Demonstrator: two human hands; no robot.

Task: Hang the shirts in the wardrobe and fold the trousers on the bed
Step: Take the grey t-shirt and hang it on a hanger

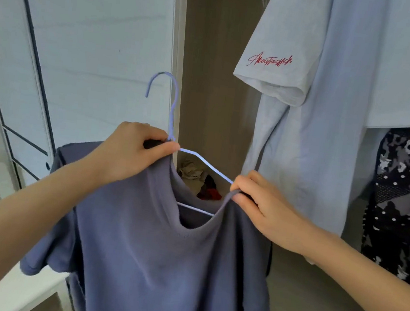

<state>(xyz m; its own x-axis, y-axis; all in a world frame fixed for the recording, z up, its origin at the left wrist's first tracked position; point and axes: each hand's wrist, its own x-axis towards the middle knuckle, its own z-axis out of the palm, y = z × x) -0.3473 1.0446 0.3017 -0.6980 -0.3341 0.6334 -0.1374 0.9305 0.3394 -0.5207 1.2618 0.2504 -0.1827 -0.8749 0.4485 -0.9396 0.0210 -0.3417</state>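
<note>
Blue tee [162, 264] fills the middle down to 6 o'clock w/ the lilac wire hanger [205, 163] half inside the neck hole. Imo the trick now is easing the collar over the hanger's bare 3 o'clock arm w/o yanking the knit, then hooking it in the wardrobe [214, 80] by the pale shirt [316, 116] at 1 o'clock. Left hand [133, 153] is clenched round hanger neck + collar, and the right hand [264, 207] pinches the collar edge at the wire.
</note>
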